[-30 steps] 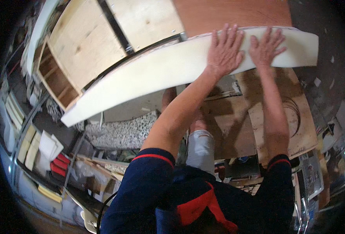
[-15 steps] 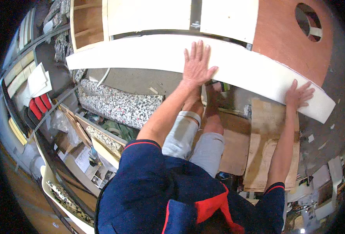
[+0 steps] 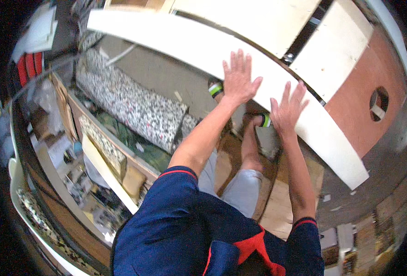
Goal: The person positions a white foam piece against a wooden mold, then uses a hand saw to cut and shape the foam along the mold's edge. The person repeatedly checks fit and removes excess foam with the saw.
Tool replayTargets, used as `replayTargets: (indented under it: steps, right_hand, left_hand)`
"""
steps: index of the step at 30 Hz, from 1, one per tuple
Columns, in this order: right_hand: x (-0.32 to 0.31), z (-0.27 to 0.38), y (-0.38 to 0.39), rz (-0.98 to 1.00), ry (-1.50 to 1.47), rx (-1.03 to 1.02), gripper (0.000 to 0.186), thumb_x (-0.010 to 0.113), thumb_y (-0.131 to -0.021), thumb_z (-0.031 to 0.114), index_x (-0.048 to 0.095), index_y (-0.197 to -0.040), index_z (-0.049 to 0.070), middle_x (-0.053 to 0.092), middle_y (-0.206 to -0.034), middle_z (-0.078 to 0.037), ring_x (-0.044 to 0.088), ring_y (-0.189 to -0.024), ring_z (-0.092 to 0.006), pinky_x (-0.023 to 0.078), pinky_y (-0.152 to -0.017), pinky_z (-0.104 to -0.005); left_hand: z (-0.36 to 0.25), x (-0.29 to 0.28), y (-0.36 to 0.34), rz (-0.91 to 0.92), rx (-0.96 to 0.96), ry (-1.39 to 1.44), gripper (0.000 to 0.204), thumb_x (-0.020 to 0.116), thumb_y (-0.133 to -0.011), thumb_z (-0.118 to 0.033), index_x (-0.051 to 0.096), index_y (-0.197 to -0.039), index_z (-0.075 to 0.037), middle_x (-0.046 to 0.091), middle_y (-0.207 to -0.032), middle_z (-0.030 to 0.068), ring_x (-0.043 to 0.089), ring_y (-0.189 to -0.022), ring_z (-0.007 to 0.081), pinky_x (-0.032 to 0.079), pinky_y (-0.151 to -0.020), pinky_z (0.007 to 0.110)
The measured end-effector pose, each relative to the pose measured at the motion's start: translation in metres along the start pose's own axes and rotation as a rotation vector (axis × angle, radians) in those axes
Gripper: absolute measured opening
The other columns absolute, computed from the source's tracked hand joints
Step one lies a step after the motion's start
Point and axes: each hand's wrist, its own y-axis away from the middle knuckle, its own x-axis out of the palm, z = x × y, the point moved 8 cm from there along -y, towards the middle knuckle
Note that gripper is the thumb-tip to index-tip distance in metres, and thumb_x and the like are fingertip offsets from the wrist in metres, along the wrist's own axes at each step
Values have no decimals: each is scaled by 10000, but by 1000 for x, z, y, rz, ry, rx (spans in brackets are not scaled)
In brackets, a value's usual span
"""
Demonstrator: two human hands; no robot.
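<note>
A long white foam strip runs along the front edge of a large wooden frame faced with pale panels. Flat against the strip, near its middle, lies my left hand with its fingers spread. My right hand rests on the same strip a little farther right, its fingers also stretched out. Neither hand grasps anything. On the right, a reddish-brown board with an oval hole joins the pale panels.
Below the strip at left lies a thick speckled foam roll. A wooden-edged bin with green cloth and scraps stands beside it. Brown cardboard is by my legs. Red padded pieces and white sheets sit far left.
My right hand has moved left along the strip, closer to my left hand. The view has turned, so the strip now slopes down to the right more steeply.
</note>
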Motion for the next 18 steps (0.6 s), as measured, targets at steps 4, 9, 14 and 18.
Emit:
replayTargets:
  steps: [4,9,14,18]
  right_hand:
    - [18,42,-38,11,180,3,872,513,-955,560,110,-1624,173,9,-1663,-245,13,-1510,-512,41,-1083,-799]
    - [23,33,-34,89,230,-24,823,385,-1001,576,63,-1623,144,-4,-1644,-293,4,-1499,-539,65,-1072,-801]
    - [25,29,-39,134,283,-4,830,332,-1016,574,45,-1610,71,-11,-1634,-318,8,-1492,-553,90,-1087,-785]
    - [11,50,-47,301,302,26,812,398,-1024,485,56,-1597,23,-29,-1618,-352,-3,-1502,-533,112,-1086,-784]
  left_hand:
    - [5,-8,11,-156,51,180,891,527,-945,-529,203,-1568,19,81,-1648,271,42,-1528,451,82,-1187,662]
    - [56,-48,87,-416,-436,817,760,700,-850,-176,354,-1467,101,298,-1550,326,248,-1460,491,180,-1202,590]
    - [82,9,112,-465,-985,1635,618,600,-980,-141,341,-1476,121,398,-1523,289,416,-1416,347,311,-1191,411]
    - [96,30,90,-767,-917,1907,469,466,-1001,-116,456,-1416,100,536,-1410,277,515,-1332,346,387,-1138,406]
